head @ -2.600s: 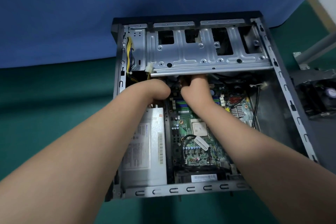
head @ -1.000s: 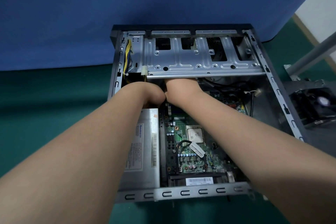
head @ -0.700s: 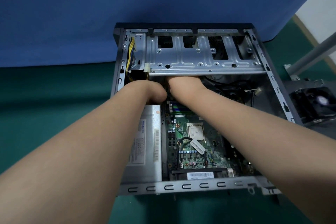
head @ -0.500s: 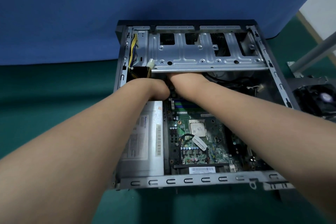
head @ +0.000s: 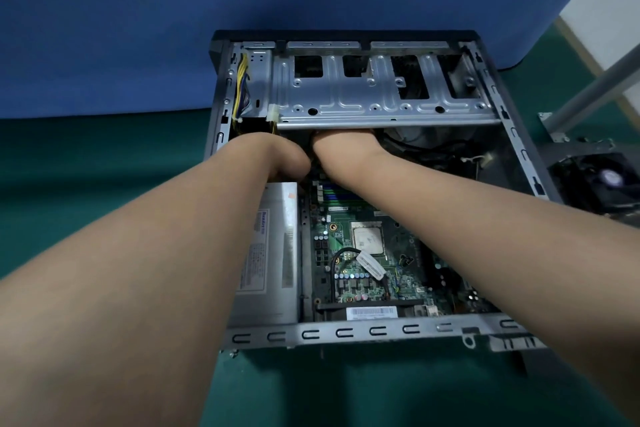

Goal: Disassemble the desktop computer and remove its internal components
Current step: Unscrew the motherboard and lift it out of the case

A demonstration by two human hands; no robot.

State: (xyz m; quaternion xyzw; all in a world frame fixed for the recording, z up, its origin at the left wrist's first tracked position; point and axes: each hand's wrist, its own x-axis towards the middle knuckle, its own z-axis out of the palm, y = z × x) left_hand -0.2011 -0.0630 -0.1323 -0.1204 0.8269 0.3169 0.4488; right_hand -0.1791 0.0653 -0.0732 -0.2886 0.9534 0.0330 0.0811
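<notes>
Inside case: motherboard, power supply, both hands' fingers hidden.

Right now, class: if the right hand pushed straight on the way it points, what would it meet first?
The right hand points away from the person, under the metal drive cage. Its fingers are hidden there, so probably cabling or the case's far wall; depth is unclear.

- power supply on the left has a spec label, print way too blurry to read
- barcode sticker at the motherboard's near edge, digits unreadable
- white tag on a cable, also no readable text
</notes>
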